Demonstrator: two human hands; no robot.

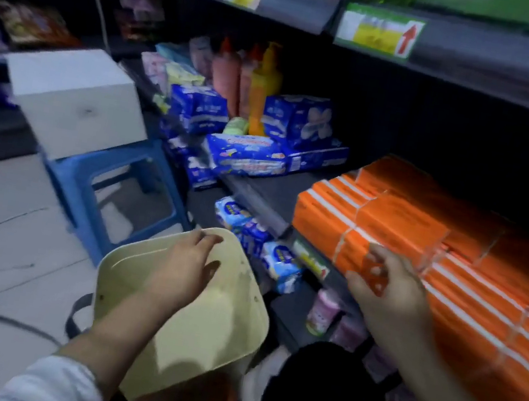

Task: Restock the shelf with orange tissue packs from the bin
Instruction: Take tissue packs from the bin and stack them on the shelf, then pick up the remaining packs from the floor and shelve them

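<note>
Close at my right hand, which pinches its end, the orange pack meets the stack on the shelf; my left hand hangs slack over the bin.

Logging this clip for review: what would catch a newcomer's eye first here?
The bright orange tissue packs dominate, stacked on the right of the shelf, with the right hand at their front edge. Lower left, the left hand reaches into a cream bin.
</note>
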